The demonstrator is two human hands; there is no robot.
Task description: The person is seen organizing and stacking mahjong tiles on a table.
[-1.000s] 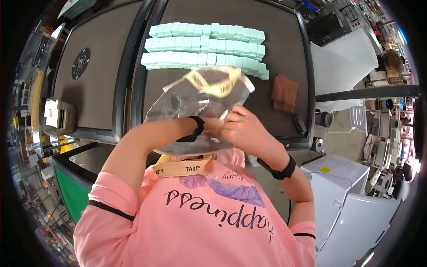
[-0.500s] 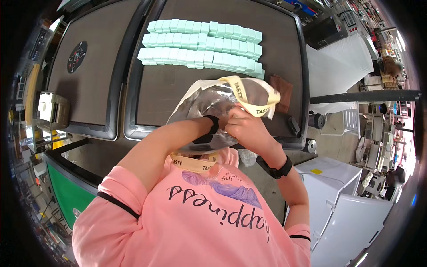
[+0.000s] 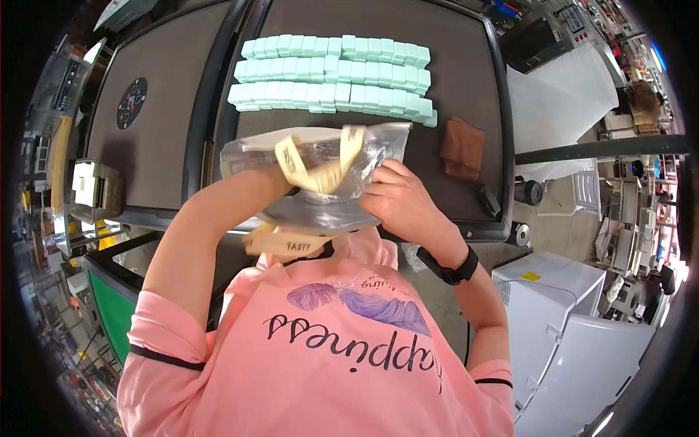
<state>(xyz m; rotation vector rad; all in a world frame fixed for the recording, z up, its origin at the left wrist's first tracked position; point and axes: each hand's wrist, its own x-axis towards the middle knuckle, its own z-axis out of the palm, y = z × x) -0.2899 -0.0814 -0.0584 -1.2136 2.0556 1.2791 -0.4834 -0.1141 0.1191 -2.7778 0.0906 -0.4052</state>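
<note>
A clear plastic bag [image 3: 342, 211] with cream printed strap handles [image 3: 320, 178] is held in front of my chest, above the near edge of the table. My left forearm [image 3: 240, 193] reaches into its mouth; the hand itself is hidden behind the strap and plastic, so its fingers do not show. My right hand [image 3: 399, 195] is closed on the bag's right side, fingers bent over the plastic. Beyond the bag, pale green mahjong tiles [image 3: 331, 69] stand in three long rows on the dark tabletop [image 3: 306, 16]. The bag's contents cannot be made out.
A folded brown cloth [image 3: 463, 149] lies right of the bag, with a small black object [image 3: 488, 200] near the table corner. Another dark table [image 3: 164, 160] with a round dice panel [image 3: 132, 103] adjoins on the left. A white cabinet [image 3: 546, 291] stands at the lower right.
The bag and its straps have shifted left, with my left arm moving the same way inside it. The brown cloth is now fully in view. My right hand keeps its grip.
</note>
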